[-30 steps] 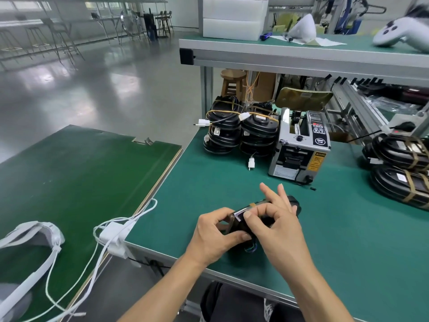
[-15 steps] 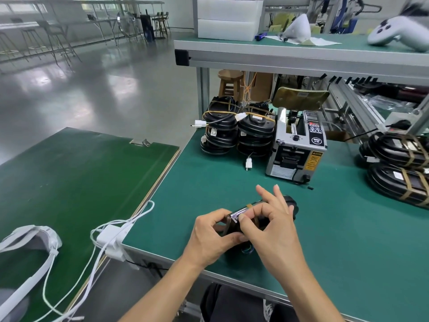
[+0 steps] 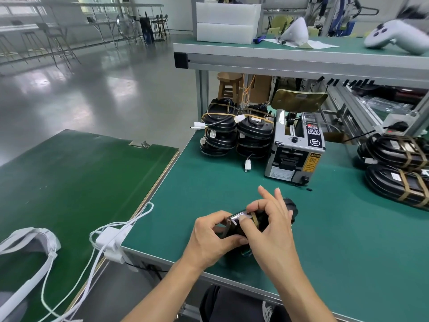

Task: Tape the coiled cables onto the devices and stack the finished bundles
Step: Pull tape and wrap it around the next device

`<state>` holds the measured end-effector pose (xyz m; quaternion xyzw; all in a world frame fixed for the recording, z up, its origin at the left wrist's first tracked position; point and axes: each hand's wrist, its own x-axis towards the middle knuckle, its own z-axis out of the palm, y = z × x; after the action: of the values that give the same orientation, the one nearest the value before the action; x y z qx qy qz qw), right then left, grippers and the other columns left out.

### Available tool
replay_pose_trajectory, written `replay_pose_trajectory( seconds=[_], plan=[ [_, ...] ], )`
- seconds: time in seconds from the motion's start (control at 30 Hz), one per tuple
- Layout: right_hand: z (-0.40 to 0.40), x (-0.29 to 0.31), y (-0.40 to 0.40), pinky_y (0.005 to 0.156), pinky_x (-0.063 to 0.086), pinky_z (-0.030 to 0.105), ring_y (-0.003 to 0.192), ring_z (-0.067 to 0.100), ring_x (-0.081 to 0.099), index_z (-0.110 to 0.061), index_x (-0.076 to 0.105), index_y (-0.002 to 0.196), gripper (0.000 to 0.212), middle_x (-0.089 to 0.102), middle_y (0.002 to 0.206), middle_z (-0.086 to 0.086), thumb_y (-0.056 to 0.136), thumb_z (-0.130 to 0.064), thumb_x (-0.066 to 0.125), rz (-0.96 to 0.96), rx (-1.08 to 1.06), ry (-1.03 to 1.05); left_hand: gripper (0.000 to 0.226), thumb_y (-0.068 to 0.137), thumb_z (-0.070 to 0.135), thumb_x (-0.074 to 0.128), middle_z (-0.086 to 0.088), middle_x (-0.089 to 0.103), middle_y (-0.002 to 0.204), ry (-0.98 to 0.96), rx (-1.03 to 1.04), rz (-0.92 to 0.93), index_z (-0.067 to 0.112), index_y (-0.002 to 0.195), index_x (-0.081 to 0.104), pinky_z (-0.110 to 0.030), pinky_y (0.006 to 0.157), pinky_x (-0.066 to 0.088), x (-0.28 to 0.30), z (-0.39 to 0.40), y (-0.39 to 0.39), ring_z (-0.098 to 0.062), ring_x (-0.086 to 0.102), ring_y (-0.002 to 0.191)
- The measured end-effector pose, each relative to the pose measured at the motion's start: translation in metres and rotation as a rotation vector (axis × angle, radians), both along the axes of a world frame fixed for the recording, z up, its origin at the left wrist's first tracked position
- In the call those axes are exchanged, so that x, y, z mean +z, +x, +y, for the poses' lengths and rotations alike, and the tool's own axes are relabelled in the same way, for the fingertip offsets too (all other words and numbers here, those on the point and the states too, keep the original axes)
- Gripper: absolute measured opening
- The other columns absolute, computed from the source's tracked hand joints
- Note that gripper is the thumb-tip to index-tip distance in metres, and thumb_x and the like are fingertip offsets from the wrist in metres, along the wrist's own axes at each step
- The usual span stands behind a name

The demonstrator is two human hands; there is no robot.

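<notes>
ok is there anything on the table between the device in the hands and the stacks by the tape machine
Nothing visible. The device is held by the left hand and right hand; bare table runs to the stacks. Only a white plug hangs at their base, and the tape machine stands to their right.

Glossy black plastic device (image 3: 289, 205); matt green table mat (image 3: 336, 228); brushed metal tape dispenser (image 3: 294, 152); wooden stool (image 3: 228, 86)

Left hand (image 3: 214, 238): near centre, fingers curled, thumb tucked to the right, gripping.
Right hand (image 3: 270, 226): just right of it and touching, thumb and forefinger pinched, remaining fingers extended far.
Both forearms: bare, rising from the near edge, converging.
</notes>
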<state>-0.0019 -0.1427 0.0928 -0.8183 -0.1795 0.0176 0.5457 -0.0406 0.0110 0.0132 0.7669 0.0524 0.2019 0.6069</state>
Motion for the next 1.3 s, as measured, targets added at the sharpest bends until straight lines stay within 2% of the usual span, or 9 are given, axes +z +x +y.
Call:
replay_pose_trajectory(
  seconds=[0.13,0.3,0.4,0.6,0.77,0.83,0.93,1.13,1.3],
  plan=[
    [0.005,-0.002,-0.001,0.121,-0.014,0.023,0.153,-0.012,0.0,-0.031,0.059,0.096,0.018,0.042,0.147,-0.027,0.091,-0.021,0.073,-0.025,-0.027,-0.006,0.051,0.073,0.067,0.09,0.002,0.08,0.093,0.024,0.004,0.008,0.027,0.103,0.08,-0.04,0.08,0.063,-0.002,0.001,0.0,-0.023,0.074,0.086],
    [0.006,-0.006,-0.001,0.129,-0.009,0.039,0.152,-0.012,0.007,-0.029,0.058,0.098,0.021,0.053,0.144,-0.024,0.099,-0.008,0.06,0.002,-0.058,0.094,0.051,0.071,0.071,0.09,0.004,0.079,0.09,0.017,-0.006,-0.006,0.033,0.102,0.078,-0.032,0.078,0.061,-0.003,0.002,0.001,-0.02,0.074,0.085],
    [0.008,-0.006,-0.003,0.129,-0.009,0.041,0.151,-0.014,0.007,-0.035,0.058,0.109,0.02,0.05,0.146,-0.026,0.097,-0.022,0.067,-0.007,-0.073,0.083,0.037,0.074,0.06,0.092,0.005,0.078,0.088,0.033,0.003,0.004,0.035,0.098,0.078,-0.031,0.076,0.059,-0.004,0.003,0.001,-0.013,0.071,0.08],
    [0.007,-0.001,-0.005,0.126,-0.015,0.037,0.152,-0.012,-0.008,-0.046,0.042,0.143,0.083,0.028,0.153,-0.033,0.072,-0.054,0.084,-0.09,0.006,-0.195,0.023,0.072,0.037,0.086,0.008,0.078,0.084,0.079,0.033,0.026,0.036,0.094,0.077,-0.025,0.069,0.055,-0.004,0.001,0.003,-0.005,0.069,0.074],
    [-0.006,0.011,0.001,0.127,-0.01,0.031,0.139,-0.024,0.023,-0.054,0.055,0.126,0.056,0.043,0.136,-0.042,0.076,-0.08,0.048,0.023,-0.074,0.051,0.047,0.069,0.068,0.093,0.003,0.08,0.09,0.032,-0.01,-0.012,0.035,0.1,0.078,-0.027,0.076,0.058,-0.003,0.003,0.002,-0.012,0.074,0.082],
    [-0.011,0.012,0.017,0.13,0.011,0.04,0.127,-0.005,0.052,-0.047,0.065,0.118,0.045,0.063,0.125,-0.028,0.083,-0.073,0.052,0.045,-0.196,0.108,0.053,0.064,0.078,0.089,0.005,0.077,0.084,0.013,0.002,-0.018,0.038,0.097,0.077,-0.022,0.072,0.054,-0.003,0.003,0.002,-0.006,0.069,0.077],
    [-0.019,0.015,0.068,0.103,0.05,0.035,0.105,0.005,0.066,-0.034,0.072,0.109,0.016,0.072,0.108,-0.019,0.096,-0.041,0.066,0.055,-0.347,0.182,0.057,0.061,0.08,0.091,0.004,0.075,0.081,-0.017,-0.016,-0.017,0.038,0.097,0.078,-0.024,0.071,0.054,-0.004,0.003,0.001,-0.006,0.069,0.075],
    [-0.015,0.0,0.179,0.068,0.047,0.029,0.071,0.022,0.058,-0.014,0.071,0.069,0.023,0.069,0.07,0.006,0.088,-0.007,0.062,0.363,-0.529,0.299,0.063,0.056,0.082,0.091,0.0,0.077,0.081,-0.044,-0.019,-0.012,0.036,0.097,0.08,-0.025,0.07,0.056,-0.002,0.003,0.001,-0.008,0.07,0.074],
    [-0.002,-0.009,0.209,0.059,0.048,0.026,0.064,0.02,0.06,-0.012,0.074,0.068,0.023,0.071,0.066,0.004,0.086,-0.003,0.062,0.434,-0.624,0.355,0.061,0.056,0.082,0.091,-0.001,0.076,0.081,-0.029,-0.018,-0.009,0.037,0.097,0.081,-0.024,0.07,0.057,0.002,0.002,0.0,-0.009,0.07,0.074]
  ],
)
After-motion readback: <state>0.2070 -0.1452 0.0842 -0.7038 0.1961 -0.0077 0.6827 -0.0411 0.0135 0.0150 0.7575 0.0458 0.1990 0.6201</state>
